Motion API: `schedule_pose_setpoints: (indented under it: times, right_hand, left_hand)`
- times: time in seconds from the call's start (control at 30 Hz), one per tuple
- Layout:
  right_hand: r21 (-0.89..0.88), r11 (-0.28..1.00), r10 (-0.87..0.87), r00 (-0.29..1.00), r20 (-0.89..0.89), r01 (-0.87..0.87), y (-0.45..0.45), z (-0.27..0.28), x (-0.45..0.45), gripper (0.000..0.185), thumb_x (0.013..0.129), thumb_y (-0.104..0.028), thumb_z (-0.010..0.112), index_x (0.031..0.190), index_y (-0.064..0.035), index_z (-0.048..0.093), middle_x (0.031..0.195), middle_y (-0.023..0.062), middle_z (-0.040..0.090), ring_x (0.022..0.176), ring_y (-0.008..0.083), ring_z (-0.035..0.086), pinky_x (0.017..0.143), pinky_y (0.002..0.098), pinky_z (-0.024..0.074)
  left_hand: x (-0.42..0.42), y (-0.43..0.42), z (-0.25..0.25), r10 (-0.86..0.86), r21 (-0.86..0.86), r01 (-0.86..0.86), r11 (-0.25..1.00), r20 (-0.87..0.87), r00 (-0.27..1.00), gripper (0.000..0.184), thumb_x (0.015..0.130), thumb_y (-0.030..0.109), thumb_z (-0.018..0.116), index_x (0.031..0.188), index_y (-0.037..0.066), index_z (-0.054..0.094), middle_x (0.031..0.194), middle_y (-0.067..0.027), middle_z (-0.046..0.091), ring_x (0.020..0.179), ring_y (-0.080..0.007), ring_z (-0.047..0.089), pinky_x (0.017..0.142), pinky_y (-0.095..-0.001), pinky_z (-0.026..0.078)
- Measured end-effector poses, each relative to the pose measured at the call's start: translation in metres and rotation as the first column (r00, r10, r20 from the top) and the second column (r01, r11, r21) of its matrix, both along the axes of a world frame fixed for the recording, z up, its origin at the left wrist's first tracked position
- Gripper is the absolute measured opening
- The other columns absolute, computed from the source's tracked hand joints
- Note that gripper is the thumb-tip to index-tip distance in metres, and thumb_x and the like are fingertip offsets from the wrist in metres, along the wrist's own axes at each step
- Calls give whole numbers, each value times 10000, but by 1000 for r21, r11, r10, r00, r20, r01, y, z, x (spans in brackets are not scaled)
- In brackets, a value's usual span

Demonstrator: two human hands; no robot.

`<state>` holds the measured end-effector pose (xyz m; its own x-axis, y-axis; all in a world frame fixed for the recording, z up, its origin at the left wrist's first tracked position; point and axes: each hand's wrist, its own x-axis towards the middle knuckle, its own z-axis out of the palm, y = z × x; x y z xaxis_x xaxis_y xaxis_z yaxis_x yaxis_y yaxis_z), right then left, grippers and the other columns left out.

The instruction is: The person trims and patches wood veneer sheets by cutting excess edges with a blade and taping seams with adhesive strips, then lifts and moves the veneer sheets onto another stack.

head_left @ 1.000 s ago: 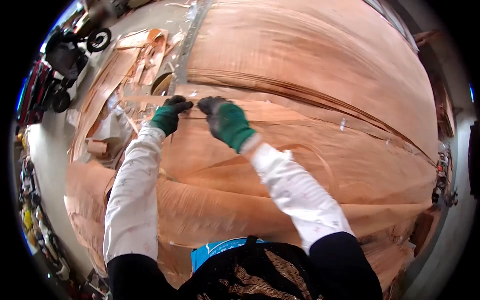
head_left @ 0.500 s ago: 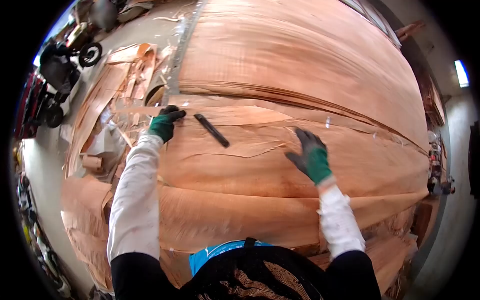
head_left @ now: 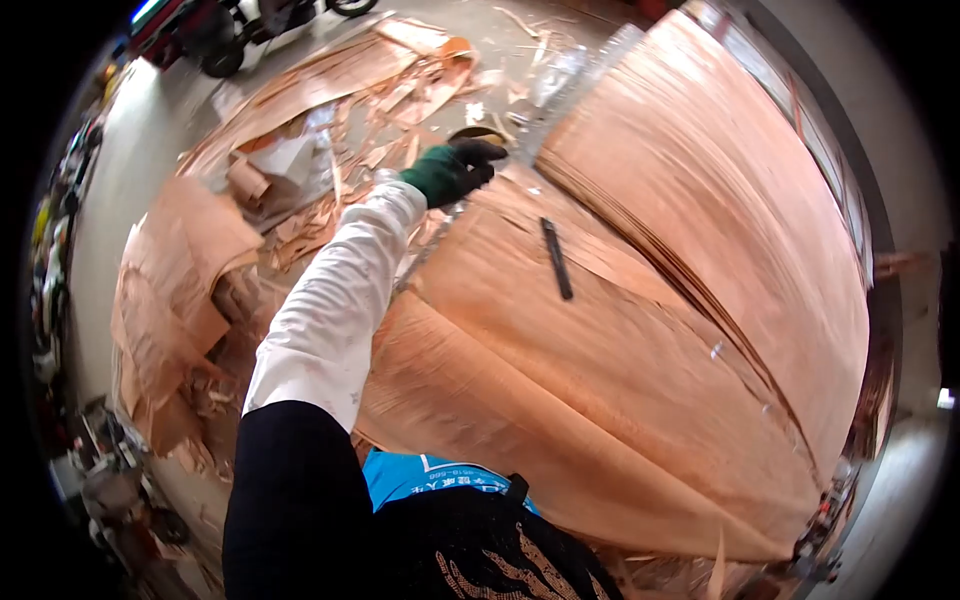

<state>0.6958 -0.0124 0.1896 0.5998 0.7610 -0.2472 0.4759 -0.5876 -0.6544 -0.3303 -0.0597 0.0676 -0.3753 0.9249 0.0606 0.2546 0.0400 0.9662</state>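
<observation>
Fingers point(head_left: 484, 152) of the gloved left hand point(head_left: 455, 172) are partly bent; whether they pinch anything is not possible to see. The right hand is outside the camera's field, so its state remains unknown. The left hand is at the far left corner of the wood sheet point(head_left: 490, 260), but it is not certain that it touches it. The sheet looks thin, so it could split along its grain if one hand alone pulled at this corner. The black tool point(head_left: 556, 258) lies loose on it, and could slide away or be covered if the sheet were lifted or folded.

From the left hand, the sheet spreads to the right and back towards the person. The tool rests near this hand, to its right and closer to the body. Farther right lies a stack point(head_left: 720, 190) of similar sheets; beyond the hand, on the left, broken scraps point(head_left: 395, 100) cover the floor point(head_left: 120, 190).
</observation>
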Motion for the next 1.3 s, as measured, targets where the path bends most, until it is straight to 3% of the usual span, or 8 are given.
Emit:
schedule_pose_setpoints:
  times: [0.13,0.3,0.5,0.6,0.67,0.73,1.0,1.3]
  right_hand:
    - [-214,972,151,962,226,-102,52,10,-60,322,918,-172,470,1184,-19,566,1131,130,619,1022,279,594,884,357,478]
    - [-568,794,497,771,398,-219,100,19,-142,288,898,-201,511,1107,-22,593,1052,137,635,959,267,610,833,351,488]
    - [-899,375,917,232,324,-225,173,56,-243,262,874,-236,561,1015,-25,625,956,145,654,882,252,629,771,343,500]
    - [-844,234,944,-97,316,-482,220,70,-329,257,861,-253,586,969,-27,642,909,149,663,844,244,639,740,339,506]
    - [-519,333,867,40,496,-787,183,63,-461,304,821,-213,650,1016,20,653,905,170,677,814,245,649,750,353,518]
    - [-365,180,912,16,410,-913,135,51,-568,244,842,-134,630,1043,4,648,946,121,665,814,212,637,730,328,515]
    - [-309,-226,939,-291,183,-924,32,27,-664,249,824,-8,615,1072,-10,644,956,96,650,748,166,602,674,284,497]
    - [-383,187,982,179,57,-904,28,5,-545,269,832,-33,609,1098,-6,638,951,99,657,798,172,622,736,298,510]
  left_hand:
    - [-61,-94,13,288,-296,-317,901,-137,948,415,893,451,603,950,59,727,852,-83,715,809,-168,644,772,-316,493]
    - [-90,-177,-56,159,-499,-136,856,4,987,498,920,520,510,885,84,747,770,-61,713,718,-168,655,739,-299,495]
    - [-55,-225,-95,96,-559,70,826,263,960,512,926,526,490,872,88,749,754,-58,711,693,-169,655,734,-296,496]
    - [-29,-235,-112,64,-553,167,816,374,925,519,928,530,480,865,91,750,747,-56,710,681,-169,655,732,-294,496]
    - [-9,-233,-124,64,-555,196,809,414,908,524,930,532,473,861,93,750,742,-55,709,673,-169,655,730,-293,496]
    - [9,-229,-136,79,-564,199,802,431,899,529,932,534,466,856,94,751,737,-54,708,664,-169,655,728,-292,497]
    - [1,-217,-136,86,-630,218,746,415,906,552,939,543,440,839,101,754,717,-50,705,631,-169,655,722,-287,498]
    - [-38,-250,-76,-120,-649,375,661,402,908,358,915,371,546,870,76,744,635,-94,682,595,-147,656,711,-303,510]
